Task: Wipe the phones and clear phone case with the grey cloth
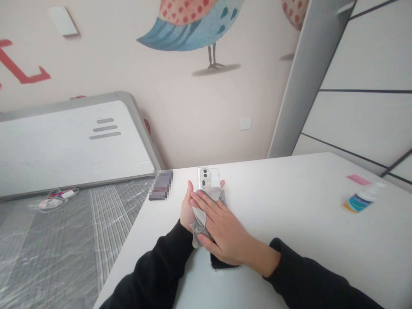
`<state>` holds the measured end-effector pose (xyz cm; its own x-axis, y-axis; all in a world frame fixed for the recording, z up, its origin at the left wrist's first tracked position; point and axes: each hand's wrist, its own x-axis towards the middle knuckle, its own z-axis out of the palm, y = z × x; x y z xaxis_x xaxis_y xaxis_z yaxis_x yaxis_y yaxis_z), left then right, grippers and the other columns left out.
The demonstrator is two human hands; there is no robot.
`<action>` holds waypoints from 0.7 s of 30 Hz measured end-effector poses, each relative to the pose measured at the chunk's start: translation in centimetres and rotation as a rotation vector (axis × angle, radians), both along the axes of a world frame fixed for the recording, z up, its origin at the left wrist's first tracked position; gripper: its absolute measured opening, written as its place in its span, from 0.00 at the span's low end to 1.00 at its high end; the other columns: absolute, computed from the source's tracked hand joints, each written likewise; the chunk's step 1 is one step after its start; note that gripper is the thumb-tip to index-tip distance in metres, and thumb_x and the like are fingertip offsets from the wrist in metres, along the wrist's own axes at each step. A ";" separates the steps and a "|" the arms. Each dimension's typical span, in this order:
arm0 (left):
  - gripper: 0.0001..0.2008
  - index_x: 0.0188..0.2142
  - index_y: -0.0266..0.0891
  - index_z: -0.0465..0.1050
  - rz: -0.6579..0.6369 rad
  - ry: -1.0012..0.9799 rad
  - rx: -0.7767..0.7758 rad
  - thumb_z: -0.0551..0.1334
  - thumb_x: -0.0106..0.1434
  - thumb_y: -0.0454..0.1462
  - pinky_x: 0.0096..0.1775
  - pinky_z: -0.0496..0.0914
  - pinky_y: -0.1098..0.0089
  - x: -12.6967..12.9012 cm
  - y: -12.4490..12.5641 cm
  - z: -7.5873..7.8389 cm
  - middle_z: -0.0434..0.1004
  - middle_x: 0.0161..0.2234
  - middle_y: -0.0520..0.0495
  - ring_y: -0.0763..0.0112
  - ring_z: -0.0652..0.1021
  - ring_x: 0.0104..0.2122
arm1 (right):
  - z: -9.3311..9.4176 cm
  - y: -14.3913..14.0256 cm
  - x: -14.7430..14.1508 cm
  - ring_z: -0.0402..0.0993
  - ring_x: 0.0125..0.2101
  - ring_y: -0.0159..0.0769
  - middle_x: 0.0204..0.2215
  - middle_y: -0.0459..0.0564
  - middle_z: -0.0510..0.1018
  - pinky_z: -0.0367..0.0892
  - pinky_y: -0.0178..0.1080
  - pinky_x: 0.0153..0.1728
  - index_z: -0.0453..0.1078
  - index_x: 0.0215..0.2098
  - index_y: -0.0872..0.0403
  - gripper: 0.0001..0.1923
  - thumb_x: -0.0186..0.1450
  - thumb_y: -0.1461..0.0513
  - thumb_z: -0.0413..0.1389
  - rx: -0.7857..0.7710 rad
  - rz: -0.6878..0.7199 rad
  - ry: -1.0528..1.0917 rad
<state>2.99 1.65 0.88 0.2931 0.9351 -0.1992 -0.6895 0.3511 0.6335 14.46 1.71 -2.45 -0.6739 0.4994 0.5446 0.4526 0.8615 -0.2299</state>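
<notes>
A white smartphone [213,175] stands out beyond my hands, its back with the camera lenses facing up. My left hand [187,210] is closed around the phone from the left, with fingertips showing at its right edge. Over the phone's lower back lies a grey cloth [200,219], bunched toward the left. My right hand [222,227] presses this cloth against the phone, fingers together and the thumb lower down. Below my right hand, a black flat item with a clear edge [222,262], like a cased phone, lies on the white table [289,193], partly hidden.
At the right of the table stand a spray bottle [358,202] with a blue label and a pink flat piece [358,179]. A pixelated dark item [161,185] lies at the left edge. Beyond are a plastic-covered mattress [74,236], cables [53,201] and a headboard [71,146].
</notes>
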 end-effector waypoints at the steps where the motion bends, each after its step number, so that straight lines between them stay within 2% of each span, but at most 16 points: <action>1: 0.39 0.57 0.35 0.76 0.002 0.005 0.007 0.41 0.73 0.61 0.61 0.70 0.56 -0.2 -0.2 0.3 0.84 0.49 0.39 0.52 0.78 0.59 | 0.3 -0.2 -0.2 0.41 0.75 0.48 0.74 0.62 0.53 0.53 0.59 0.70 0.54 0.73 0.63 0.33 0.73 0.59 0.47 0.001 -0.006 0.005; 5: 0.33 0.60 0.41 0.74 0.029 0.043 0.017 0.47 0.73 0.58 0.66 0.64 0.55 -0.2 -1.3 0.5 0.82 0.53 0.41 0.54 0.74 0.64 | 1.5 -0.8 0.0 0.37 0.76 0.53 0.75 0.64 0.48 0.50 0.65 0.70 0.52 0.74 0.65 0.32 0.74 0.62 0.45 -0.024 -0.285 0.142; 6: 0.34 0.59 0.41 0.75 0.022 0.048 0.008 0.48 0.71 0.60 0.67 0.62 0.57 -0.1 -1.7 0.4 0.81 0.54 0.40 0.54 0.72 0.65 | 1.6 -1.1 0.1 0.36 0.76 0.55 0.75 0.64 0.48 0.48 0.65 0.71 0.52 0.74 0.65 0.34 0.73 0.61 0.47 -0.005 -0.224 0.107; 7: 0.36 0.58 0.42 0.77 0.017 0.049 0.004 0.49 0.69 0.62 0.68 0.61 0.59 0.0 -2.0 0.3 0.80 0.56 0.40 0.54 0.70 0.67 | 1.6 -1.6 0.2 0.38 0.76 0.54 0.75 0.62 0.50 0.49 0.63 0.71 0.51 0.74 0.64 0.36 0.71 0.59 0.50 0.012 -0.091 0.040; 9: 0.36 0.56 0.45 0.79 0.018 0.045 0.019 0.51 0.67 0.65 0.68 0.59 0.64 0.2 -2.8 0.2 0.77 0.60 0.41 0.56 0.66 0.70 | 1.5 -2.5 0.4 0.45 0.75 0.49 0.75 0.57 0.53 0.53 0.56 0.71 0.47 0.76 0.59 0.39 0.71 0.55 0.52 0.025 0.072 -0.043; 12: 0.33 0.63 0.49 0.73 0.056 0.043 0.059 0.52 0.68 0.61 0.70 0.57 0.56 0.3 -4.1 -0.1 0.70 0.67 0.46 0.52 0.61 0.72 | 1.0 -3.7 -0.1 0.41 0.75 0.51 0.76 0.57 0.46 0.51 0.62 0.70 0.37 0.78 0.55 0.38 0.74 0.60 0.46 0.044 -0.203 0.157; 13: 0.32 0.64 0.51 0.72 0.071 0.046 0.074 0.53 0.68 0.59 0.71 0.56 0.53 0.3 -4.6 -0.2 0.69 0.68 0.48 0.52 0.59 0.72 | 0.9 -4.2 -0.4 0.39 0.75 0.54 0.76 0.60 0.43 0.51 0.64 0.70 0.32 0.78 0.57 0.40 0.74 0.59 0.46 0.065 -0.242 0.211; 15: 0.28 0.65 0.56 0.69 0.113 0.056 0.103 0.56 0.68 0.54 0.71 0.54 0.53 0.3 -5.4 -0.4 0.66 0.70 0.54 0.54 0.56 0.74 | 0.7 -4.9 -0.9 0.42 0.75 0.55 0.76 0.59 0.47 0.54 0.61 0.69 0.29 0.78 0.57 0.45 0.72 0.57 0.49 0.092 -0.056 0.157; 16: 0.27 0.65 0.59 0.69 0.130 0.061 0.114 0.57 0.68 0.52 0.71 0.54 0.54 0.4 -5.8 -0.5 0.65 0.70 0.56 0.56 0.55 0.74 | 0.7 -5.1 -1.1 0.46 0.74 0.53 0.75 0.57 0.51 0.56 0.58 0.69 0.31 0.78 0.56 0.45 0.71 0.57 0.49 0.104 0.039 0.132; 17: 0.27 0.64 0.59 0.70 0.137 0.066 0.122 0.58 0.67 0.50 0.71 0.55 0.55 0.7 -6.2 -0.5 0.66 0.70 0.57 0.57 0.56 0.74 | 0.9 -5.1 -1.1 0.46 0.74 0.53 0.76 0.54 0.51 0.56 0.58 0.69 0.36 0.78 0.51 0.42 0.72 0.57 0.50 0.067 0.039 0.119; 19: 0.27 0.62 0.52 0.73 0.101 0.069 0.119 0.61 0.65 0.50 0.69 0.59 0.53 1.6 -7.0 -0.5 0.70 0.67 0.50 0.52 0.61 0.72 | 1.6 -4.6 -0.9 0.44 0.75 0.53 0.76 0.51 0.49 0.53 0.61 0.70 0.43 0.78 0.46 0.35 0.74 0.59 0.46 -0.001 -0.094 0.290; 21: 0.29 0.58 0.41 0.77 0.010 0.050 0.084 0.64 0.63 0.53 0.67 0.64 0.52 2.6 -7.8 -0.5 0.76 0.62 0.39 0.44 0.68 0.67 | 2.1 -4.0 -0.6 0.44 0.75 0.52 0.77 0.51 0.48 0.49 0.64 0.71 0.41 0.78 0.44 0.33 0.77 0.58 0.43 -0.099 -0.220 0.509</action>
